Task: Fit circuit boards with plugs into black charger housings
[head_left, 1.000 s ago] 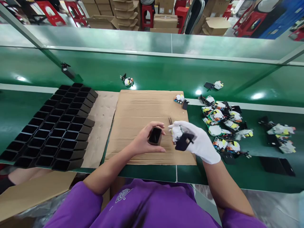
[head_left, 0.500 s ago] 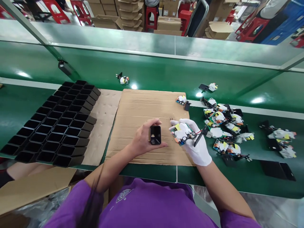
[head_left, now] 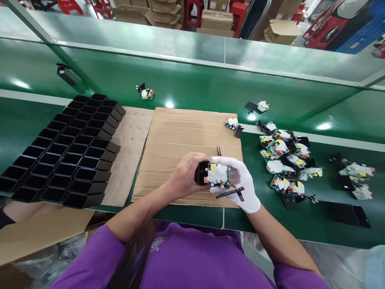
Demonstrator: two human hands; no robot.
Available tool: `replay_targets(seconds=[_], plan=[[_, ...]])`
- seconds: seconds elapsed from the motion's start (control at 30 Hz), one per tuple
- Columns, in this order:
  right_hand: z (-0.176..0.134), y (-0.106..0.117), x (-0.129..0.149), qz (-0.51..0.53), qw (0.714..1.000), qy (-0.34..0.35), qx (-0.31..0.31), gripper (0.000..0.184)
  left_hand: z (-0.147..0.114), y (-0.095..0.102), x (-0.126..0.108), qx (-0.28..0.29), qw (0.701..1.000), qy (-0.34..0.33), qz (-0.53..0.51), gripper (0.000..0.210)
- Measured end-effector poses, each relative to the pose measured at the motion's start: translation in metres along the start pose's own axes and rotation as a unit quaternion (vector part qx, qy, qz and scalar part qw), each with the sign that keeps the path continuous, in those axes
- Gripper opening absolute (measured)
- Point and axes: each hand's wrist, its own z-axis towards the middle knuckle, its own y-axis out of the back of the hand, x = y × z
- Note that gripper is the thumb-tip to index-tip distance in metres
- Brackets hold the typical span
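My bare left hand is wrapped round a black plastic case, its open end turned to the right. In my white-gloved right hand is a circuit board coated with white compound and marked with yellow tape. The board's left edge meets the mouth of the case; how far inside it reaches I cannot tell. A black plug cover hangs from the board on red and black wires, below my right fingers. Both hands are above the cardboard sheet. The tips of a thin, dark tool show behind my right hand.
Rows of black cases stand open-end up at left. A pile of circuit boards lies at right, with a black flat piece nearer me. Single boards lie at the back and on the cardboard's far corner. A rail runs behind.
My hands have come together. The case has turned so its opening faces right, and the board has moved left to its mouth. The view has shifted slightly.
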Motion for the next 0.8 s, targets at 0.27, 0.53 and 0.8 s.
replay_targets(seconds=[0.27, 0.53, 0.8], plan=[[0.005, -0.007, -0.011, -0.059, 0.998, 0.008, 0.005, 0.057, -0.002, -0.001, 0.005, -0.039, 0.990, -0.092, 0.095, 0.050], [-0.050, 0.101, 0.096, -0.063, 0.990, -0.089, 0.084, 0.031, -0.005, 0.003, 0.022, -0.085, 0.964, -0.196, 0.162, 0.059], [0.012, 0.003, 0.018, -0.122, 0.991, -0.016, 0.061, 0.066, -0.002, 0.006, 0.029, -0.080, 0.959, -0.206, 0.176, 0.050]])
